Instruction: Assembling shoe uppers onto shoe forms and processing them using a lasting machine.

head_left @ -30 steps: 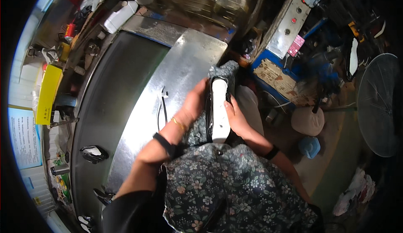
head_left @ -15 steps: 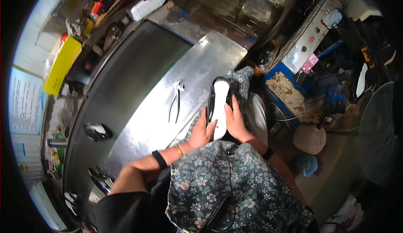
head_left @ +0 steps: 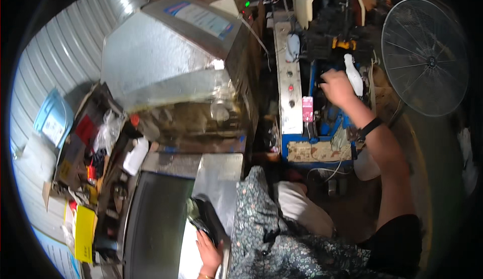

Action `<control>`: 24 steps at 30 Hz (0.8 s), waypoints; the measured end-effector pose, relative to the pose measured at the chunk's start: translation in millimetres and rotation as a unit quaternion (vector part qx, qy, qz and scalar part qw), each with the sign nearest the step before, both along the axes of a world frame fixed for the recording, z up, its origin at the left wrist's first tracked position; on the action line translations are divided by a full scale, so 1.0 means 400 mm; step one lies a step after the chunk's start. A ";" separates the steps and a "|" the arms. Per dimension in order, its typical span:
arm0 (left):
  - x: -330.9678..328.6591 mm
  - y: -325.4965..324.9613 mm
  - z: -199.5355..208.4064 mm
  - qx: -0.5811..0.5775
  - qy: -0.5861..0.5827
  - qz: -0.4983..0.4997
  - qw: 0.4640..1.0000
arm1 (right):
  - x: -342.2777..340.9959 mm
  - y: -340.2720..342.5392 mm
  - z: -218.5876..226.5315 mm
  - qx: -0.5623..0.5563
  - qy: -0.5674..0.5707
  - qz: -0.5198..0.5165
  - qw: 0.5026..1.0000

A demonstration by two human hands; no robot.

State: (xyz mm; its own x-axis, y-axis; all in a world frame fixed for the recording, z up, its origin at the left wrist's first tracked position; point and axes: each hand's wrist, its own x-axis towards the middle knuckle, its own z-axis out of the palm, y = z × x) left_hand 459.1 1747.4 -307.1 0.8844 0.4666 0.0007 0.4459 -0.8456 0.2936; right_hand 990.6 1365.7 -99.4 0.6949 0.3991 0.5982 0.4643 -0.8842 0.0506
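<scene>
Here, my right hand [head_left: 336,87] is stretched far out to the blue machine frame [head_left: 322,143], its grip closed round a slim white bottle-shaped object [head_left: 353,80] held upright just beside the dark machine parts. My left hand [head_left: 210,246] rests flat, fingers spread and holding nothing, on a black object [head_left: 204,217] at the edge of the steel worktop [head_left: 219,176]. A large round wire fan [head_left: 425,55] stands to the right; a sheet-metal hood [head_left: 166,53] rises behind.

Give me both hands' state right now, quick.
Left hand: resting on a dark object on the metal table; grip cannot be told.
Right hand: closed on a white shoe-shaped piece.
</scene>
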 end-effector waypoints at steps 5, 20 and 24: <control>0.002 -0.056 -0.058 0.110 -0.129 -0.009 0.986 | 0.070 -0.200 -0.042 0.185 0.129 -0.204 0.953; 0.457 -0.149 0.261 -0.652 -0.359 0.091 0.661 | -0.722 0.272 -0.316 0.410 0.434 0.509 0.620; 0.327 -0.189 0.275 -0.371 -0.209 0.019 0.904 | -0.723 0.307 -0.341 0.480 0.761 0.360 0.246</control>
State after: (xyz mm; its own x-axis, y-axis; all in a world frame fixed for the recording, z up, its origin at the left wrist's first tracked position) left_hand 589.9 1671.9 -197.0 0.8625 0.5061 0.0054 0.1891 -0.3323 0.9240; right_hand 701.3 1488.6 -235.7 0.3617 0.9291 -0.0770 -0.6463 0.1904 -0.7389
